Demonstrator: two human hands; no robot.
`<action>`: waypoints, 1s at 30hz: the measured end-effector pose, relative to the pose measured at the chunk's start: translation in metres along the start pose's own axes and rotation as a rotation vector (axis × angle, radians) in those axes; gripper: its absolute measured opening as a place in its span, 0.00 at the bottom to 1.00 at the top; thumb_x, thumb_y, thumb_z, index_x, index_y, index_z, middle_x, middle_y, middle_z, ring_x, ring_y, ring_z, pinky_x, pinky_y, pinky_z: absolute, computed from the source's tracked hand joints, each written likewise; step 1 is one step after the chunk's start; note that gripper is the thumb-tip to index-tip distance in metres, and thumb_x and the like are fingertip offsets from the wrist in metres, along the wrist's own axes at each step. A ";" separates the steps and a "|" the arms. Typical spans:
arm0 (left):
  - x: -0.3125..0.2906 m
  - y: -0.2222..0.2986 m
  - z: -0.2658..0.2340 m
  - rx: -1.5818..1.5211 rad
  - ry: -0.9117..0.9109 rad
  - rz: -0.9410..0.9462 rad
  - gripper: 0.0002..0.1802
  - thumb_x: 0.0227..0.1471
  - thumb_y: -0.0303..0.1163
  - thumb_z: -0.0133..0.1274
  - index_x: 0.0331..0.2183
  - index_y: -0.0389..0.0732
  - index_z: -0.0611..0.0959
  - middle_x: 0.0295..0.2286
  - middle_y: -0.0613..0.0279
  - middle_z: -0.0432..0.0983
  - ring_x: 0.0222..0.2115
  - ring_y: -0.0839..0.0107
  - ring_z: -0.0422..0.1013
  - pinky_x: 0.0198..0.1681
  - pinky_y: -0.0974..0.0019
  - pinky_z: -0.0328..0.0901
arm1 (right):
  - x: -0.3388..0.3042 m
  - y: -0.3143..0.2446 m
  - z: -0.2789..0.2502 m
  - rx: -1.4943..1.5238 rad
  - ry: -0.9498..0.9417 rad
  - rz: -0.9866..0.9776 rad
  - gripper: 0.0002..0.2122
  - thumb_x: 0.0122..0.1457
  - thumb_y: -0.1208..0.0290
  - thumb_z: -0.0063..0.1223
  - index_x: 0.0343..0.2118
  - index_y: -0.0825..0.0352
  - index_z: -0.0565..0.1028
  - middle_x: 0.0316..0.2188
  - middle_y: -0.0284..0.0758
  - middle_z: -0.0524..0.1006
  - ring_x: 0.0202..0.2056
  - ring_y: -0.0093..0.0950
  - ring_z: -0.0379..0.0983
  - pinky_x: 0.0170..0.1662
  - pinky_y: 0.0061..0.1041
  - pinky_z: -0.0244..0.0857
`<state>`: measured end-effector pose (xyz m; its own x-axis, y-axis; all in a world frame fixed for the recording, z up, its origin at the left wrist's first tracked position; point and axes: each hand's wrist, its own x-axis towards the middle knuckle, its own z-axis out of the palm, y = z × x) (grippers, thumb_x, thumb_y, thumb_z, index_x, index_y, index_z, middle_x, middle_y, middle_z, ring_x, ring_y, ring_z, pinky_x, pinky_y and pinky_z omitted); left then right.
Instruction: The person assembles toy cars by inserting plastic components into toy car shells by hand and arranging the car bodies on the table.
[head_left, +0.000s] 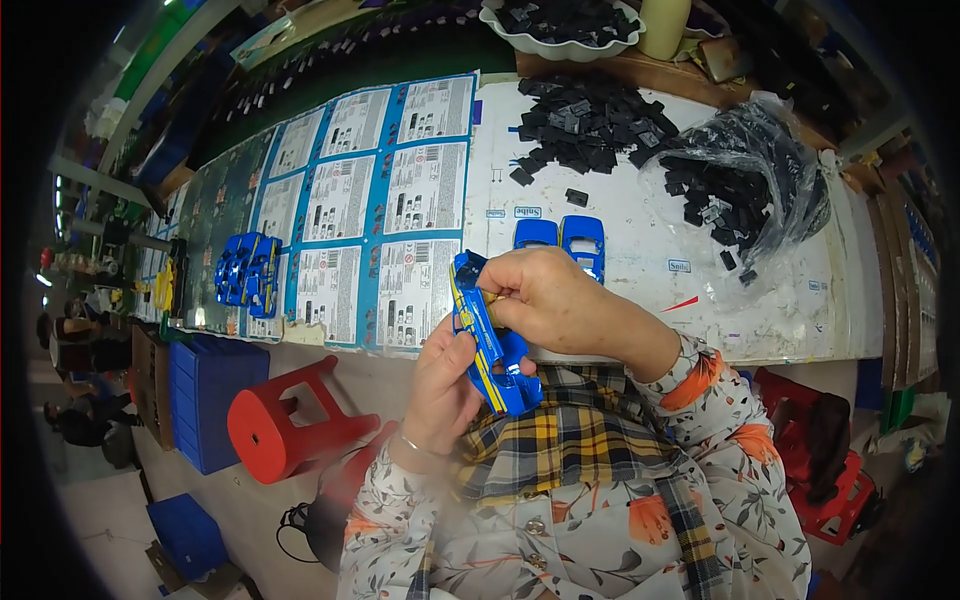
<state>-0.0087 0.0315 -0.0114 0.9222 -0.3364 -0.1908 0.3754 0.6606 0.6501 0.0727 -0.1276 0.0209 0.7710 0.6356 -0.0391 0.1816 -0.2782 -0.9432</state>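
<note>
In front of my chest, my left hand (pixel 437 388) grips a blue toy car body (pixel 484 352) with yellow striping along its side. The shell is tilted, its long side running from upper left to lower right. My right hand (pixel 552 302) is closed, thumb and fingertips pinched against the shell's upper part. Whatever those fingertips hold, if anything, is hidden. Just beyond my right hand, a blue car body (pixel 536 232) and another blue car shell (pixel 583 240) lie side by side on the white table (pixel 640 330).
Black plastic parts lie in a heap (pixel 590 120), and more spill from a clear plastic bag (pixel 790 170). A white bowl (pixel 500 28) of black parts stands behind. Printed card sheets (pixel 370 240) cover the left side, with several blue car bodies (pixel 248 270) nearby. Red stools (pixel 275 430) stand below.
</note>
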 end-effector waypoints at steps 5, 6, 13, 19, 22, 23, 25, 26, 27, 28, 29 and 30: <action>0.008 -0.001 -0.001 -0.032 0.011 -0.005 0.29 0.53 0.42 0.51 0.49 0.33 0.64 0.36 0.54 0.73 0.32 0.63 0.75 0.35 0.65 0.72 | 0.003 0.010 -0.002 0.043 0.046 -0.005 0.04 0.47 0.78 0.49 0.25 0.72 0.74 0.21 0.36 0.72 0.21 0.22 0.68 0.25 0.21 0.63; 0.007 -0.001 -0.001 -0.037 0.008 0.006 0.29 0.52 0.42 0.51 0.49 0.33 0.65 0.36 0.54 0.73 0.32 0.63 0.75 0.35 0.65 0.72 | 0.001 0.010 -0.001 0.048 0.055 -0.023 0.04 0.47 0.78 0.49 0.26 0.71 0.74 0.21 0.36 0.72 0.20 0.22 0.67 0.25 0.21 0.62; -0.002 -0.001 0.006 0.052 -0.011 0.086 0.31 0.48 0.33 0.57 0.50 0.32 0.63 0.40 0.54 0.72 0.35 0.64 0.74 0.38 0.65 0.72 | -0.007 0.017 0.010 -0.008 0.166 -0.272 0.03 0.45 0.82 0.53 0.25 0.69 0.75 0.26 0.34 0.67 0.25 0.21 0.66 0.26 0.18 0.61; -0.008 -0.005 0.004 0.131 0.078 0.120 0.44 0.35 0.33 0.68 0.53 0.38 0.64 0.42 0.60 0.71 0.41 0.68 0.71 0.45 0.67 0.67 | -0.017 0.014 0.020 -0.013 0.352 -0.247 0.10 0.44 0.78 0.52 0.32 0.71 0.68 0.27 0.41 0.68 0.28 0.38 0.68 0.32 0.32 0.63; -0.011 -0.005 0.003 0.127 -0.001 0.152 0.47 0.34 0.24 0.67 0.55 0.35 0.59 0.46 0.56 0.68 0.46 0.67 0.68 0.48 0.64 0.67 | -0.023 0.013 0.018 -0.137 0.225 -0.107 0.10 0.48 0.71 0.51 0.32 0.69 0.67 0.27 0.44 0.73 0.29 0.41 0.72 0.30 0.36 0.64; -0.013 -0.005 0.004 0.127 0.001 0.154 0.47 0.34 0.24 0.67 0.55 0.35 0.59 0.46 0.56 0.68 0.46 0.67 0.68 0.48 0.64 0.67 | -0.024 0.012 0.018 -0.136 0.223 -0.109 0.10 0.48 0.71 0.51 0.32 0.69 0.67 0.27 0.44 0.73 0.29 0.41 0.72 0.30 0.36 0.64; -0.016 -0.004 0.003 0.169 -0.008 0.151 0.48 0.35 0.23 0.66 0.55 0.36 0.58 0.46 0.56 0.67 0.46 0.67 0.68 0.48 0.65 0.66 | -0.024 0.012 0.019 -0.275 0.145 -0.248 0.10 0.50 0.67 0.50 0.31 0.69 0.68 0.25 0.43 0.73 0.26 0.41 0.73 0.27 0.35 0.65; -0.016 -0.005 0.003 0.167 -0.006 0.152 0.48 0.35 0.23 0.66 0.55 0.36 0.58 0.46 0.56 0.67 0.46 0.67 0.68 0.48 0.65 0.66 | -0.024 0.011 0.017 -0.302 0.142 -0.294 0.10 0.51 0.67 0.50 0.30 0.69 0.70 0.24 0.42 0.74 0.25 0.39 0.73 0.25 0.33 0.65; -0.016 -0.005 0.003 0.177 -0.016 0.161 0.48 0.35 0.22 0.65 0.56 0.36 0.57 0.46 0.56 0.67 0.46 0.67 0.68 0.48 0.65 0.66 | -0.023 0.012 0.016 -0.303 0.140 -0.293 0.10 0.51 0.67 0.50 0.30 0.69 0.70 0.24 0.42 0.74 0.25 0.39 0.73 0.25 0.33 0.65; -0.017 -0.006 0.003 0.187 -0.026 0.170 0.49 0.35 0.21 0.65 0.56 0.36 0.56 0.46 0.55 0.67 0.45 0.68 0.68 0.48 0.65 0.66 | -0.023 0.014 0.014 -0.306 0.132 -0.334 0.10 0.51 0.67 0.50 0.30 0.69 0.69 0.24 0.42 0.73 0.25 0.39 0.73 0.25 0.33 0.65; -0.017 -0.004 0.004 0.185 -0.025 0.171 0.49 0.35 0.21 0.65 0.56 0.36 0.56 0.46 0.55 0.67 0.45 0.68 0.68 0.48 0.65 0.66 | -0.022 0.015 0.014 -0.310 0.124 -0.375 0.10 0.51 0.67 0.50 0.30 0.69 0.69 0.23 0.41 0.73 0.25 0.39 0.73 0.24 0.33 0.64; -0.016 -0.002 0.006 0.212 -0.038 0.176 0.48 0.35 0.21 0.64 0.56 0.36 0.56 0.45 0.55 0.67 0.44 0.68 0.69 0.47 0.66 0.67 | -0.022 0.016 0.013 -0.316 0.124 -0.374 0.10 0.51 0.67 0.50 0.30 0.69 0.69 0.23 0.41 0.73 0.25 0.39 0.73 0.24 0.33 0.64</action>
<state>-0.0246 0.0312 -0.0057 0.9659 -0.2564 -0.0366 0.1786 0.5571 0.8110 0.0507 -0.1369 0.0028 0.6813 0.6484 0.3398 0.6199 -0.2643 -0.7388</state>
